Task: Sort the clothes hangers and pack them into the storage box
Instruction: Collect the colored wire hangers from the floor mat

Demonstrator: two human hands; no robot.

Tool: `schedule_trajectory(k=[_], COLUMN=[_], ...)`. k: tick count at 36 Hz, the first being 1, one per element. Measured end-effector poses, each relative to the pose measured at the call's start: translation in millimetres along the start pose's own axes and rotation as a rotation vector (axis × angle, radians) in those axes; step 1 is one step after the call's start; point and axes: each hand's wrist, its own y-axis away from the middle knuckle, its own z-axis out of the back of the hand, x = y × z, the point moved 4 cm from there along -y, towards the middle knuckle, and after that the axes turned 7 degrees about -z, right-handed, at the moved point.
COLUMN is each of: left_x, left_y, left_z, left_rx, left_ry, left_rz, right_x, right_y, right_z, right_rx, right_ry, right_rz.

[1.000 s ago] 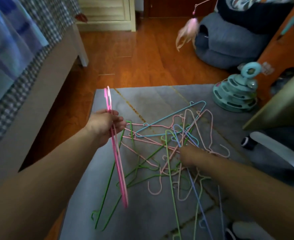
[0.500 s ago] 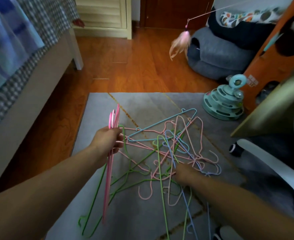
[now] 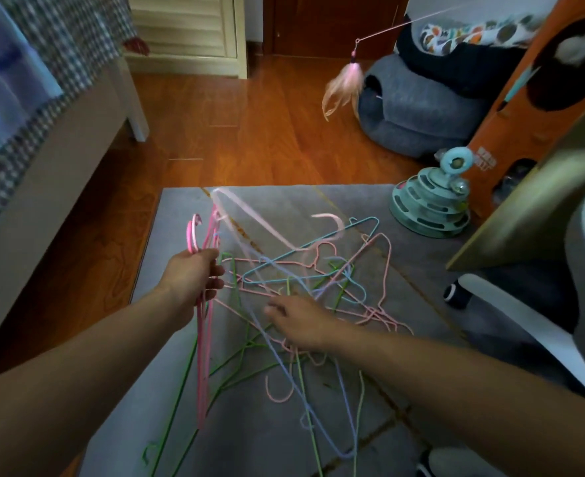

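Gripping a bundle of pink hangers [image 3: 202, 325], my left hand [image 3: 194, 280] has its fingers curled round their necks; hooks stand above the fist, bars hang below. Right of it, the tangled pile of hangers [image 3: 304, 280] lies on the grey rug [image 3: 318, 201]. My right hand [image 3: 301, 321] rests over the pile, seemingly pinching a blurred pale pink hanger [image 3: 249, 218] rising up-left.

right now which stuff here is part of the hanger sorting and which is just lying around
Part of the job:
- pink hangers gripped by the left hand
- tangled pile of hangers on the grey mat
- right hand over the pile; grip unclear

Just lying about:
- teal cat toy tower
- feather wand
- grey cat bed
- bed

No storage box in view.
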Motion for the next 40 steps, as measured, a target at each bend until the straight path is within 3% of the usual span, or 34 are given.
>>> schedule_trajectory(k=[8, 13, 15, 21, 28, 40], left_x=[25.1, 26.9, 25.0, 16.3, 13.5, 3.3], left_y=[-6.3, -9.5, -11.4, -14.7, -14.2, -2.7], left_z=[31.4, 49.7, 58.0, 73.0, 81.7, 88.1], left_rx=[-0.081, -0.130, -0.150, -0.224, -0.282, -0.252], left_ry=[0.066, 0.039, 0.030, 0.024, 0.026, 0.098], left_rz=[0.152, 0.148, 0.140, 0.084, 0.075, 0.049], right_x=[-57.2, -80.0, -88.0, -92.3, -82.2, -46.9], right_y=[-13.1, -15.9, -17.0, -18.7, -21.2, -18.7], right_z=[18.8, -17.4, -29.3, -30.6, -23.8, -46.0], right_rx=[-0.286, 0.068, 0.115, 0.058, 0.072, -0.041], right_ry=[0.119, 0.076, 0.116, 0.193, 0.100, 0.135], right_rz=[-0.297, -0.399, -0.408, -0.373, -0.452, -0.489])
